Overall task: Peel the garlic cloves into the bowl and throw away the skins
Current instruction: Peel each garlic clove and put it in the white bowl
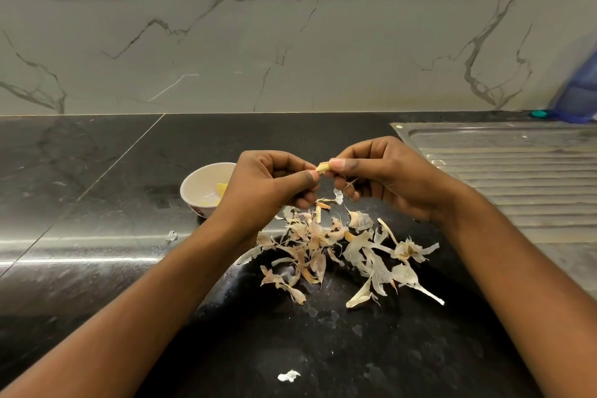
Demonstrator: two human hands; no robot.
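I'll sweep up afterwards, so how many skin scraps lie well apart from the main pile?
2: one scrap left of the pile, just in front of the bowl; one nearest the camera. More may be hidden.

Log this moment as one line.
step: peeling | left hand, right hand: pinch garlic clove | bowl: holds peeled garlic | skins: loose on counter

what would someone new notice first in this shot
The left hand and right hand meet mid-frame, both pinching a small pale garlic clove. Below, a heap of papery beige garlic skins litters the glossy black stone counter, with a small white round bowl to its left.
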